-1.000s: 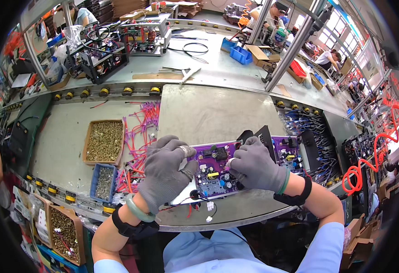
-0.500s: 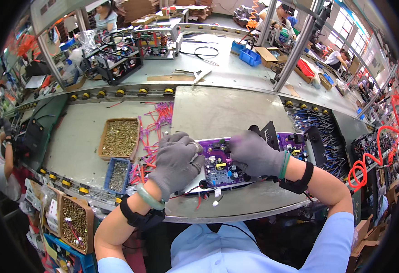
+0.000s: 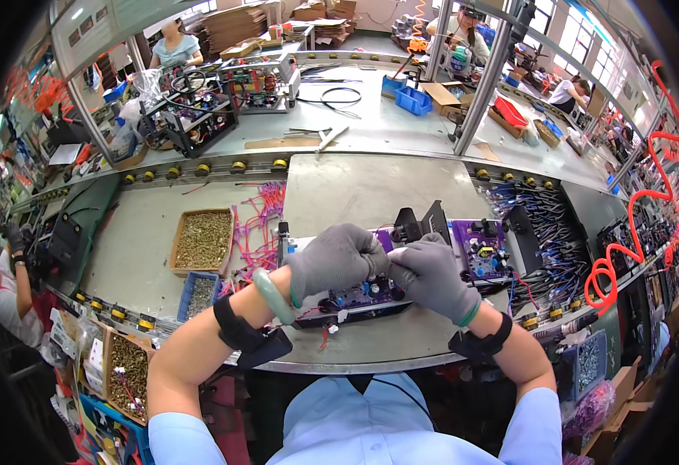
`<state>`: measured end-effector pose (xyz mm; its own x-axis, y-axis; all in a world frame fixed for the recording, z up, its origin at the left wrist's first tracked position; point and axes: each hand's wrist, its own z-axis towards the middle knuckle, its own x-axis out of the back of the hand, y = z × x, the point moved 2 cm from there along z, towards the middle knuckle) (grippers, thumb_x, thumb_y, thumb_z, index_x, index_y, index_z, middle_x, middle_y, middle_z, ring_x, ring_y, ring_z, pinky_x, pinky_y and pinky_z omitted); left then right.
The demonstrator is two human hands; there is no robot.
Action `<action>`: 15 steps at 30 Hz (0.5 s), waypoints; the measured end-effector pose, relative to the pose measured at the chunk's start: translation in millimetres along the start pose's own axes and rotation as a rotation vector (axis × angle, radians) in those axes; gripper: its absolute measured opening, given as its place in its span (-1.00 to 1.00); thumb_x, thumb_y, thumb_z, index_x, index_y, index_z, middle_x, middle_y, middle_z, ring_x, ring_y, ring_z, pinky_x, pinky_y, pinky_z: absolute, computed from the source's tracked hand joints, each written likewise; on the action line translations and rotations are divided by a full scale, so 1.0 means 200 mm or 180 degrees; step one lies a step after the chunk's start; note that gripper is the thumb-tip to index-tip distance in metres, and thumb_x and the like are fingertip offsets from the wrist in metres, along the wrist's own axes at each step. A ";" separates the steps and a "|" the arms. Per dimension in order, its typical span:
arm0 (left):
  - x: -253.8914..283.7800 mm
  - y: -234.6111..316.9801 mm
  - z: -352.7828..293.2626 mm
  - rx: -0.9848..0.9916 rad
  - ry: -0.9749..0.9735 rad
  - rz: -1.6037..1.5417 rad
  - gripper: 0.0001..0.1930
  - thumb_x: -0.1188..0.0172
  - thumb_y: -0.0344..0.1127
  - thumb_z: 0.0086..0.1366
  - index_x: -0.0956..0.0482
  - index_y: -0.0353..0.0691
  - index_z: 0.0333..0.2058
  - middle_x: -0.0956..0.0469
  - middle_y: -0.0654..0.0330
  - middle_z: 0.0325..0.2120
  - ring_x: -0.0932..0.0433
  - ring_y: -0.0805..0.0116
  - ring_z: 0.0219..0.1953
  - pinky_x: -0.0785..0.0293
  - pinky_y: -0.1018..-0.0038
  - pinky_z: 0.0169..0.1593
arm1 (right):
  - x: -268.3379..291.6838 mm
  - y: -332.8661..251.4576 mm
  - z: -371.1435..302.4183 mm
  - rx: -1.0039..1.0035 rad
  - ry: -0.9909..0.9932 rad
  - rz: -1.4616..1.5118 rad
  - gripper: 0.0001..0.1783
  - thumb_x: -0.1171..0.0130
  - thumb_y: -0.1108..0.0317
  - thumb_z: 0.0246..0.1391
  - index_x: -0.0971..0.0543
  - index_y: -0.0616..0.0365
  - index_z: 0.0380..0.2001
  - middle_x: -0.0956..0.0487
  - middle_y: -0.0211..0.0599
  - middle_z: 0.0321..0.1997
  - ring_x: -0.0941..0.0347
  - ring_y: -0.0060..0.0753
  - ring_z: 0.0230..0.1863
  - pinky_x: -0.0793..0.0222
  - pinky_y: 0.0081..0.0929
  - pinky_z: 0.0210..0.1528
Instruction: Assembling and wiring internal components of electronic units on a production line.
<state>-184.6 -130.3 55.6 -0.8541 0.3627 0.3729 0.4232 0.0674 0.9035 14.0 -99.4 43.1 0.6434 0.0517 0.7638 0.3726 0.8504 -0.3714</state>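
My left hand point(image 3: 335, 262), in a grey glove, reaches over a purple circuit board point(image 3: 361, 294) in front of me. Its fingers are pinched together beside those of my right hand point(image 3: 437, 279), gloved alike and also closed. A small pale bit shows between the fingertips, too small to name. Both hands cover the middle of the board, which sits in a shallow metal tray. Black brackets point(image 3: 411, 225) stand behind the right hand. To the right lies a second purple circuit board point(image 3: 480, 249) with a black upright plate point(image 3: 522, 239) beside it.
Left of my hands are a cardboard box of brass-coloured pieces point(image 3: 203, 240), a blue bin of small metal parts point(image 3: 198, 294) and pink wires point(image 3: 260, 213). Dark cables point(image 3: 549, 232) are heaped right. A coiled red hose point(image 3: 604, 283) hangs there. Other people work farther off.
My left hand has moved right, from the board's left end to its middle, and its fingertips now meet the right hand's. The view has shifted slightly.
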 end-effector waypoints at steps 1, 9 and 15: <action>0.00 0.00 0.01 0.0076 -0.0186 -0.0167 -0.77 -0.29 -0.17 0.36 -0.70 -0.19 -0.38 -0.56 0.27 -0.61 -0.48 0.52 -0.61 -0.47 0.50 -0.43 | -0.01 0.01 -0.02 -0.0100 0.0201 0.0254 -0.87 -0.37 0.26 0.04 -0.70 0.02 -0.34 -0.62 -0.33 -0.49 -0.56 -0.17 -0.42 -0.34 -0.27 -0.14; -0.01 -0.02 -0.02 0.0749 -0.0850 -0.0486 -0.40 0.00 0.19 0.51 -0.70 -0.25 -0.39 -0.52 0.35 -0.62 -0.41 0.60 -0.60 -0.33 0.57 -0.52 | -0.02 0.01 0.03 0.0104 0.0208 -0.0380 -0.94 -0.28 0.35 0.01 -0.65 0.03 -0.51 -0.58 -0.30 -0.55 -0.54 -0.16 -0.44 -0.33 -0.23 -0.11; 0.13 -0.06 -0.17 -0.0943 0.1853 0.2805 -0.67 -0.22 0.00 0.32 -0.73 -0.16 -0.35 -0.66 0.16 -0.46 -0.61 0.13 -0.30 -0.45 0.24 -0.11 | -0.05 0.10 0.21 0.0172 -0.1872 -0.1540 -0.93 -0.31 0.31 -0.30 -0.62 -0.07 -0.61 -0.57 -0.41 -0.58 -0.59 -0.22 -0.41 -0.31 -0.21 0.01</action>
<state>-222.3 -152.9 60.6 -0.3326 -0.3258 0.8850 0.9324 -0.2544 0.2567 -12.7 -61.8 49.9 -0.0510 -0.0756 0.9958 0.4794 0.8729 0.0908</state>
